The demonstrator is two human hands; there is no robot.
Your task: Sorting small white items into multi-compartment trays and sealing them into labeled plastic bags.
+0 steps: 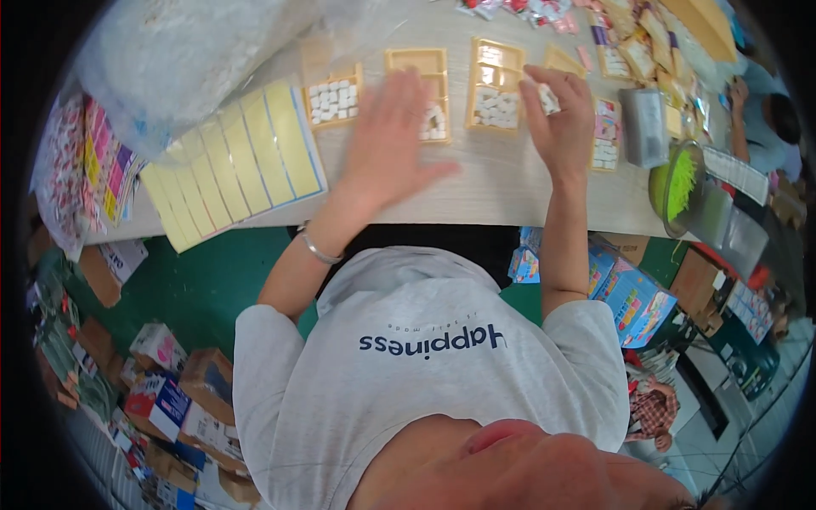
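My left hand (391, 140), somewhat blurred, hovers over a cream compartment tray (425, 59), thumb spread and fingers stretched out. It hides part of that tray, whose near compartment holds small white pieces (435, 121). To the right is another cream tray (473, 93) with white pieces in both compartments. Beside it my right hand (565, 119) is closed, pinching a few white pieces (547, 99) between thumb and fingers. A third cream tray (337, 125) on the left holds white pieces too. Behind my right fingers, a further tray (564, 59) is partly hidden.
A large clear plastic bag (187, 59) and a yellow striped sheet (234, 161) lie at left. On the right are a filled tray (605, 157), a grey container (643, 127) and a bowl of green shreds (678, 187). A co-worker (769, 127) sits at far right. Boxes (208, 382) crowd the floor.
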